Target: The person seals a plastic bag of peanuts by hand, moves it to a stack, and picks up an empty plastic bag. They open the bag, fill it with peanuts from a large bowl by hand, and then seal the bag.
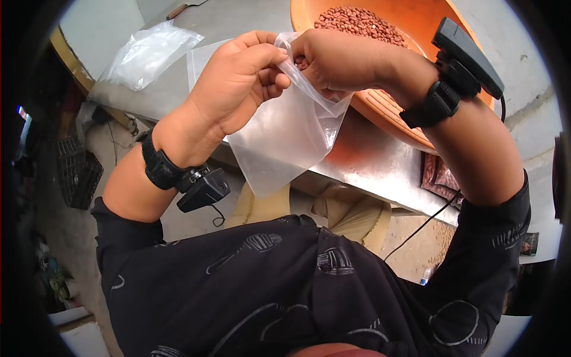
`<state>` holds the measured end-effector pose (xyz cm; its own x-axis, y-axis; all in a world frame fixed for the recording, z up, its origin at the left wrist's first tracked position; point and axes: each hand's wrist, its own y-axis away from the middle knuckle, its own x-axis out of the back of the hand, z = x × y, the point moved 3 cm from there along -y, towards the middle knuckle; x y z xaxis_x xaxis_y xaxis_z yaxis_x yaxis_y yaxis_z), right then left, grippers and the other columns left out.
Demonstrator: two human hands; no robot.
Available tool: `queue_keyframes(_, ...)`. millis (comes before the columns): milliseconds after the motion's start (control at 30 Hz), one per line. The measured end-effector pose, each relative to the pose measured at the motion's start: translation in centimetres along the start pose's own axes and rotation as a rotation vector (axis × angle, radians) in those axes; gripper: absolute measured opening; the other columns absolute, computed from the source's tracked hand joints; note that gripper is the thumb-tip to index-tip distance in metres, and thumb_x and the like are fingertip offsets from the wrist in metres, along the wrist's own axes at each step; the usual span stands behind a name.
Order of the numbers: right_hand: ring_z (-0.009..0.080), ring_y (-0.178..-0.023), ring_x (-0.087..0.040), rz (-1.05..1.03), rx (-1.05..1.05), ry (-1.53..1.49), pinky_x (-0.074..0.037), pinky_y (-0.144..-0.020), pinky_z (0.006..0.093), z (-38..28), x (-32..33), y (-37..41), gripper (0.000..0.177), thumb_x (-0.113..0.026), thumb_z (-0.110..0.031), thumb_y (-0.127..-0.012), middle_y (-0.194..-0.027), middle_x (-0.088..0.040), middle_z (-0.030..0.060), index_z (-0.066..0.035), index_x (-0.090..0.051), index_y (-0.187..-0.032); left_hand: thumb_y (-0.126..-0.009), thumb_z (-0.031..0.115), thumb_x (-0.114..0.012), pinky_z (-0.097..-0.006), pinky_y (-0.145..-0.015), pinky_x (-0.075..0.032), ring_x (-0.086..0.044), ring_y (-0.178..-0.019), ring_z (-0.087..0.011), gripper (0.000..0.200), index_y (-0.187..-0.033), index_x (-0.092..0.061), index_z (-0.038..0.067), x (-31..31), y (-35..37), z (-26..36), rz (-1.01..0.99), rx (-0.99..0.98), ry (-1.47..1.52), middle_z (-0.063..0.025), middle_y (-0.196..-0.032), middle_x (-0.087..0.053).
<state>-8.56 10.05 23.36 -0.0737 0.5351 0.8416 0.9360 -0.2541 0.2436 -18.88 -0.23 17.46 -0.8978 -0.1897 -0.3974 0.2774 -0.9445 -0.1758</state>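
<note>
My left hand [238, 80] pinches the top edge of a clear plastic bag [276, 143] between thumb and fingers. The bag hangs down over the front edge of the metal table. At the bag's mouth is my right hand [339, 59], its fingers curled and partly inside, with a few reddish nuts showing beside them. Behind my right forearm sits an orange basin [303, 13] holding a heap of reddish nuts [360, 25]. The lower part of the bag looks flat.
A stack of clear plastic bags [151, 53] lies on the metal table [134, 102] at the left, near a knife-like tool [178, 10]. Filled packets [440, 175] rest at the right, by the table's edge. A black cable hangs near my right arm.
</note>
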Motion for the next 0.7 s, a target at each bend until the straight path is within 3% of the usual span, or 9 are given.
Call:
queue_keyframes(133,0.0120,-0.055,-0.058,-0.052,-0.079,0.032,-0.046,-0.048,0.0258,-0.3,0.0,-0.5,0.013,-0.062,-0.007,-0.084,-0.064,-0.058,0.0065,0.004,-0.063,-0.090,-0.093,0.010,-0.053,-0.0211,-0.065,-0.049,-0.057,-0.068,-0.0062,0.019,-0.110,-0.054,0.002,-0.1,0.3,0.1,-0.042,0.003,0.000,-0.0017,-0.089,-0.063)
queue_keyframes(267,0.0181,-0.066,-0.062,0.023,0.005,0.106,-0.050,-0.058,0.0301,-0.7,0.1,-0.5,0.017,-0.062,-0.005,-0.081,-0.075,-0.064,0.0110,0.004,-0.064,-0.095,-0.094,0.011,-0.052,-0.0210,-0.066,-0.048,-0.057,-0.067,-0.0040,0.020,-0.112,-0.054,0.002,0.3,0.1,0.6,-0.077,0.009,0.069,0.0000,-0.089,-0.063)
queue_keyframes(333,0.0206,-0.073,-0.064,0.046,0.086,0.189,-0.051,-0.064,0.0320,-0.3,0.2,-1.1,0.020,-0.062,-0.005,-0.081,-0.081,-0.067,0.0127,0.004,-0.064,-0.098,-0.092,0.009,-0.055,-0.0225,-0.065,-0.049,-0.057,-0.068,-0.0075,0.017,-0.107,-0.055,0.001,0.3,0.2,1.0,-0.077,-0.002,0.103,-0.0026,-0.087,-0.062)
queue_keyframes(533,0.0212,-0.078,-0.066,0.022,0.119,0.273,-0.052,-0.068,0.0325,-0.5,0.5,-1.1,0.023,-0.064,-0.006,-0.080,-0.084,-0.069,0.0130,0.002,-0.065,-0.101,-0.091,0.009,-0.056,-0.0231,-0.066,-0.049,-0.057,-0.069,-0.0084,0.011,-0.099,-0.058,0.002,0.7,0.1,1.3,-0.095,-0.015,0.122,-0.0030,-0.085,-0.061)
queue_keyframes(633,0.0185,-0.080,-0.065,0.045,0.295,0.206,-0.053,-0.071,0.0299,0.7,0.7,-2.0,0.027,-0.066,-0.012,-0.084,-0.091,-0.068,0.0092,0.001,-0.063,-0.108,-0.091,0.010,-0.057,-0.0233,-0.067,-0.049,-0.058,-0.069,-0.0083,0.008,-0.097,-0.059,0.003,1.2,0.1,1.4,-0.088,-0.007,0.130,-0.0024,-0.084,-0.060)
queue_keyframes(700,0.0131,-0.076,-0.064,0.053,0.375,0.121,-0.051,-0.067,0.0257,0.9,1.8,-1.4,0.023,-0.064,-0.012,-0.088,-0.085,-0.067,0.0064,-0.001,-0.064,-0.108,-0.093,0.011,-0.055,-0.0223,-0.068,-0.049,-0.058,-0.068,-0.0064,0.011,-0.101,-0.057,0.004,1.6,-0.1,1.6,-0.085,-0.016,0.124,-0.0006,-0.085,-0.061)
